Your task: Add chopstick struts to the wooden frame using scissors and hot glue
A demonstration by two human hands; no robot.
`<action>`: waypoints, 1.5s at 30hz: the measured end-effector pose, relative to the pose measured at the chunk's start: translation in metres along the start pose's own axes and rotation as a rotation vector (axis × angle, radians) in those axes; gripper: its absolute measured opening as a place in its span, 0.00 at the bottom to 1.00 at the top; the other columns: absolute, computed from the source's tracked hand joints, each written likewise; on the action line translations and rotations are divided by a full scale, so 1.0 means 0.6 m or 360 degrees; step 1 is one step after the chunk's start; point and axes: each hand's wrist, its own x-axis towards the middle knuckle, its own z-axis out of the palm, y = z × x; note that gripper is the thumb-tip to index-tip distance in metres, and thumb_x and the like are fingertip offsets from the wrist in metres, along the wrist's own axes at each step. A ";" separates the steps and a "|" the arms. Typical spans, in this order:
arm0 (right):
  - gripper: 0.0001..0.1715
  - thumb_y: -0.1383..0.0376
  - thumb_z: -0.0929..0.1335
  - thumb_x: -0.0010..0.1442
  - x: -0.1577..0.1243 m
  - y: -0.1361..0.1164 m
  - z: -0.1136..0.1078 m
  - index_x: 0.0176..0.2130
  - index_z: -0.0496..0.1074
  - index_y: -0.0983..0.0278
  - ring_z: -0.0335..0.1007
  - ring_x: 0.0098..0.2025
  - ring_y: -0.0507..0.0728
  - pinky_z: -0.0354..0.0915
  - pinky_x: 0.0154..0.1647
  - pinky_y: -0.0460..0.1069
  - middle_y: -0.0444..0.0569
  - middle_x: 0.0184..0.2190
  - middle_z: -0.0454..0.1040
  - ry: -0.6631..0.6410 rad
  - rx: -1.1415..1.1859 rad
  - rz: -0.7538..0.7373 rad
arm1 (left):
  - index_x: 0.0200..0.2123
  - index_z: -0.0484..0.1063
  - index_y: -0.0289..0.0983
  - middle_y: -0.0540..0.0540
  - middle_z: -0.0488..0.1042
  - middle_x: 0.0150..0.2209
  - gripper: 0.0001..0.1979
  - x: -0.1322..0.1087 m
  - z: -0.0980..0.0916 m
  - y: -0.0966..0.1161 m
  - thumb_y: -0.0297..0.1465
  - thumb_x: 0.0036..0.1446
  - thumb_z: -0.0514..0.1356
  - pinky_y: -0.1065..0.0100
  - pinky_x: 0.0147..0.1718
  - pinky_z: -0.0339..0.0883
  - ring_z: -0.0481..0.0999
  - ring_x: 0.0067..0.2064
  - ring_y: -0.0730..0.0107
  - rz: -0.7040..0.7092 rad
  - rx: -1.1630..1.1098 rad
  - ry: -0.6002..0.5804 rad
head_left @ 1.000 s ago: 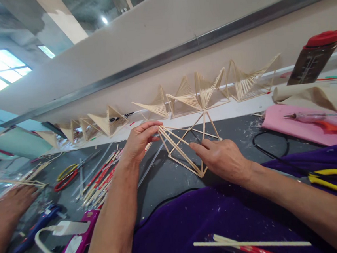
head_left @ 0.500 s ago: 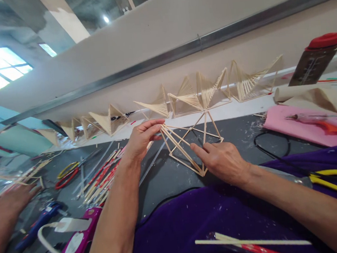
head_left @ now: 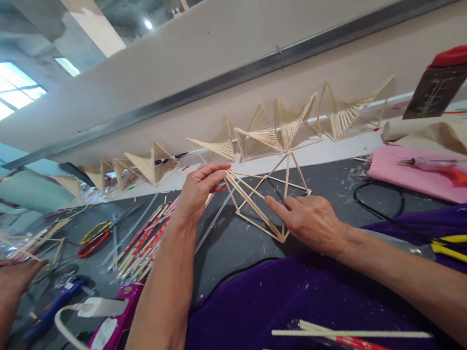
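Note:
A frame of thin wooden sticks (head_left: 259, 227) stands on the dark grey table between my hands. My left hand (head_left: 202, 191) pinches its upper left corner, where several sticks meet. From that corner, sticks fan down to the lower front corner. My right hand (head_left: 310, 220) is closed at the frame's right side, its index fingertip and thumb on the end of a slanting stick (head_left: 251, 187). Both hands are above the table surface.
Finished stick models (head_left: 256, 134) line the wall. Wrapped stick bundles (head_left: 145, 244), pliers (head_left: 95, 238), a blue glue gun (head_left: 58, 307) and a magenta power strip (head_left: 118, 323) lie left. Another person's hand (head_left: 10, 279) is far left. Purple cloth (head_left: 240, 328) covers the front; a bottle (head_left: 439, 81) stands right.
The other person's hand at the far left has shifted left, and the stick frame near it has moved. My hands keep almost the same hold; the whole view has shifted slightly.

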 end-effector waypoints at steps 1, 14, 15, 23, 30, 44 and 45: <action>0.24 0.72 0.58 0.62 0.000 0.000 0.000 0.57 0.61 0.63 0.67 0.24 0.53 0.50 0.22 0.49 0.51 0.27 0.73 0.0001 -0.0001 -0.0004 | 0.39 0.78 0.38 0.46 0.75 0.35 0.14 0.000 0.000 0.000 0.35 0.48 0.63 0.72 0.29 0.70 0.73 0.35 0.71 0.0002 0.0004 0.0000; 0.24 0.69 0.58 0.62 0.000 0.003 0.008 0.58 0.60 0.61 0.69 0.25 0.53 0.49 0.22 0.49 0.48 0.27 0.74 0.0020 -0.0015 0.0001 | 0.37 0.77 0.38 0.48 0.75 0.33 0.11 0.002 -0.001 -0.002 0.34 0.50 0.62 0.74 0.29 0.70 0.72 0.34 0.74 0.0006 -0.0007 -0.0028; 0.25 0.69 0.58 0.63 -0.001 0.004 0.010 0.58 0.60 0.60 0.69 0.25 0.53 0.49 0.22 0.49 0.48 0.27 0.74 0.0023 -0.0009 0.0004 | 0.37 0.77 0.38 0.48 0.75 0.33 0.11 0.002 0.000 -0.002 0.34 0.49 0.62 0.74 0.29 0.70 0.73 0.33 0.74 0.0005 -0.0010 -0.0025; 0.16 0.65 0.59 0.63 -0.008 0.009 0.033 0.50 0.65 0.64 0.71 0.25 0.52 0.48 0.22 0.48 0.46 0.29 0.77 0.0142 0.0206 0.0153 | 0.36 0.77 0.38 0.47 0.76 0.34 0.11 0.003 0.003 0.001 0.34 0.48 0.62 0.75 0.27 0.69 0.74 0.32 0.74 0.0005 0.0002 -0.0001; 0.11 0.60 0.61 0.60 -0.018 0.008 0.024 0.39 0.66 0.65 0.73 0.26 0.52 0.50 0.23 0.46 0.46 0.30 0.77 0.0049 0.0404 0.0245 | 0.36 0.77 0.38 0.47 0.75 0.33 0.10 -0.002 0.007 0.007 0.33 0.49 0.61 0.76 0.27 0.68 0.73 0.33 0.75 0.0014 0.0024 -0.0001; 0.11 0.62 0.63 0.51 -0.008 0.042 0.005 0.30 0.73 0.64 0.65 0.17 0.49 0.58 0.19 0.44 0.44 0.24 0.75 -0.0736 0.1485 0.0846 | 0.36 0.76 0.36 0.47 0.75 0.29 0.10 0.002 0.006 0.001 0.30 0.50 0.60 0.76 0.25 0.67 0.74 0.30 0.75 0.0057 -0.0067 -0.0069; 0.11 0.62 0.63 0.51 -0.009 0.041 0.007 0.30 0.73 0.64 0.64 0.17 0.49 0.58 0.19 0.44 0.44 0.24 0.74 -0.0740 0.1502 0.0846 | 0.37 0.76 0.36 0.47 0.75 0.29 0.10 0.002 0.006 0.000 0.30 0.50 0.60 0.76 0.25 0.67 0.74 0.30 0.75 0.0061 -0.0064 -0.0070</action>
